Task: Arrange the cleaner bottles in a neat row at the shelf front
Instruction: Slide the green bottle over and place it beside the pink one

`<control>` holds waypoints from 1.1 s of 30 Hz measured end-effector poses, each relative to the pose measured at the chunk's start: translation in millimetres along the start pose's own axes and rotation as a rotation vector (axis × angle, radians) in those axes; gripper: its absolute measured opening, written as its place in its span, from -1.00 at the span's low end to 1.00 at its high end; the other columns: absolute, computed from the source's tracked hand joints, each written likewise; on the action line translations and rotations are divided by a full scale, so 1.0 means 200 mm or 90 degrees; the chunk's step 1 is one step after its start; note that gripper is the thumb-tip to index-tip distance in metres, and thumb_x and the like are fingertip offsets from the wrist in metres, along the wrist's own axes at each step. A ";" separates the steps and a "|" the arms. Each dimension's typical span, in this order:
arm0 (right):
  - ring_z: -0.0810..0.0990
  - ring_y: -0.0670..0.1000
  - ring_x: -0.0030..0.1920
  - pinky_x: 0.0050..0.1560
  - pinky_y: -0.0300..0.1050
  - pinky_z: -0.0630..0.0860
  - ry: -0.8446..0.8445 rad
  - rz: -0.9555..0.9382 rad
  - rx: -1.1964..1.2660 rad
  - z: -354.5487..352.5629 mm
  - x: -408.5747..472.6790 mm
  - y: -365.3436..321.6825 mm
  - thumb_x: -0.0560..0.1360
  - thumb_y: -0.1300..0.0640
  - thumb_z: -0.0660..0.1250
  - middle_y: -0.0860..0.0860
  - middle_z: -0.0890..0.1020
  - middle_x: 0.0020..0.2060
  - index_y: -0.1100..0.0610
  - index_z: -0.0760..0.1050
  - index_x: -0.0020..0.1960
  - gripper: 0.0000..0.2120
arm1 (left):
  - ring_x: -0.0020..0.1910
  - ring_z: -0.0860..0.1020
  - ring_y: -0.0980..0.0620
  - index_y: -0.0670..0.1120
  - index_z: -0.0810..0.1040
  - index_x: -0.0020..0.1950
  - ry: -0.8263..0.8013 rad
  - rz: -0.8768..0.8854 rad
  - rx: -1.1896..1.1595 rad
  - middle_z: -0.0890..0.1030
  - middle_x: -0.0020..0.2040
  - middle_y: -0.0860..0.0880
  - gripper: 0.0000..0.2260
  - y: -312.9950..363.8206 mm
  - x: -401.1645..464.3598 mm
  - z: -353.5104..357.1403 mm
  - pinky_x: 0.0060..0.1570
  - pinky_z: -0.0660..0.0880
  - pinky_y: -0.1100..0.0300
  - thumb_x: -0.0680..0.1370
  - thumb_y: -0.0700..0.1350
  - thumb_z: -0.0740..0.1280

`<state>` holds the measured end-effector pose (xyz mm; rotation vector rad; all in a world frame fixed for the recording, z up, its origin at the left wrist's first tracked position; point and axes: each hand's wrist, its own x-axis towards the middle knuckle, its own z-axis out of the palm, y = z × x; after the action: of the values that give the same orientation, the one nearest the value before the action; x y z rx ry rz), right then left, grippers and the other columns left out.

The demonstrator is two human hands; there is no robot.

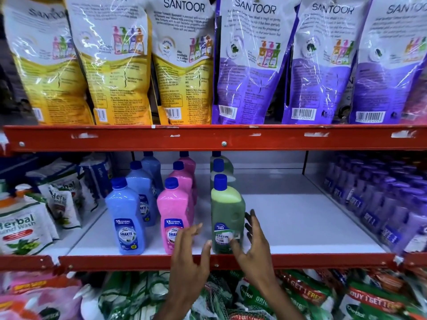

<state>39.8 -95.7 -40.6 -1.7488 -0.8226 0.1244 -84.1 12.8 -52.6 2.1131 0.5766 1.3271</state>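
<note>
Green bottle (227,215) upright, cap up; open hands flanking.

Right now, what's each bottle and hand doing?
Green bottle: upright at the shelf front, between both hands.
Pink bottle: upright at the front, partly behind the left hand.
Blue bottle: upright at the front.
Left hand: open, fingers spread.
Right hand: open beside the green bottle.

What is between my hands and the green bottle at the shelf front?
Nothing visible. The left hand and right hand flank the green bottle, open, with only bare shelf around it.
</note>
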 end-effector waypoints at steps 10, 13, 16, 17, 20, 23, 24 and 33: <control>0.57 0.18 0.20 0.07 0.15 0.65 0.186 0.031 -0.063 0.29 0.07 -0.05 0.22 0.02 0.63 0.14 0.44 0.32 0.07 0.05 0.50 0.05 | 0.26 0.54 -0.15 -0.09 0.17 0.47 0.037 -0.224 0.067 0.45 0.36 -0.18 -0.07 -0.16 0.11 -0.15 0.17 0.56 0.01 0.26 0.09 0.61; 0.59 0.14 0.15 0.01 0.12 0.67 0.190 0.017 -0.073 0.30 0.09 -0.02 0.21 0.03 0.62 0.12 0.46 0.29 0.08 0.08 0.48 0.03 | 0.23 0.55 -0.16 -0.14 0.19 0.49 0.044 -0.221 0.072 0.47 0.33 -0.19 -0.10 -0.19 0.12 -0.13 0.15 0.56 0.02 0.30 0.02 0.60; 0.57 0.17 0.21 0.06 0.15 0.66 0.180 0.014 -0.064 0.31 0.09 -0.01 0.22 0.01 0.62 0.14 0.42 0.34 0.02 0.01 0.51 0.08 | 0.24 0.54 -0.15 -0.15 0.21 0.49 0.044 -0.201 0.062 0.47 0.34 -0.19 -0.11 -0.21 0.12 -0.14 0.14 0.52 0.11 0.30 0.03 0.60; 0.52 0.19 0.29 0.14 0.18 0.63 0.183 0.014 -0.065 0.31 0.08 -0.02 0.23 0.01 0.62 0.16 0.38 0.39 0.01 -0.03 0.53 0.11 | 0.26 0.53 -0.14 -0.15 0.22 0.49 0.037 -0.192 0.055 0.47 0.35 -0.19 -0.11 -0.21 0.12 -0.15 0.14 0.49 0.14 0.30 0.04 0.60; 0.25 0.17 0.51 0.41 0.14 0.38 0.250 -0.003 -0.080 0.32 -0.01 -0.08 0.28 0.02 0.62 0.15 0.19 0.53 0.03 -0.07 0.56 0.11 | 0.37 0.44 -0.10 -0.08 0.21 0.51 0.013 -0.171 0.023 0.39 0.44 -0.14 -0.11 -0.23 0.07 -0.20 0.29 0.46 0.07 0.31 0.11 0.57; 0.31 0.10 0.46 0.39 0.17 0.40 0.298 -0.163 -0.083 0.40 -0.14 -0.17 0.36 -0.03 0.51 0.04 0.26 0.48 0.02 0.04 0.54 -0.08 | 0.32 0.43 -0.09 -0.05 0.37 0.38 0.117 -0.081 0.041 0.42 0.35 -0.10 -0.30 -0.26 0.01 -0.32 0.32 0.46 -0.06 0.34 0.13 0.54; 0.31 0.07 0.46 0.41 0.15 0.38 0.279 -0.193 -0.106 0.45 -0.17 -0.19 0.38 -0.08 0.46 0.01 0.27 0.47 0.01 0.04 0.54 -0.12 | 0.29 0.44 -0.12 -0.10 0.42 0.31 0.180 -0.046 0.077 0.44 0.28 -0.14 -0.37 -0.30 0.00 -0.36 0.31 0.46 -0.11 0.34 0.10 0.54; 0.55 0.18 0.24 0.15 0.10 0.60 0.125 0.018 -0.091 0.84 -0.01 -0.33 0.28 -0.18 0.54 0.19 0.47 0.32 0.11 0.03 0.49 0.01 | 0.35 0.46 -0.17 -0.07 0.16 0.49 0.145 -0.179 0.043 0.37 0.42 -0.15 -0.11 -0.49 0.21 -0.51 0.24 0.54 -0.07 0.30 -0.09 0.61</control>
<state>-72.7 45.9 -43.0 -1.8736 -0.6780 -0.0885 -165.6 135.7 -55.7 1.8595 0.9873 1.4075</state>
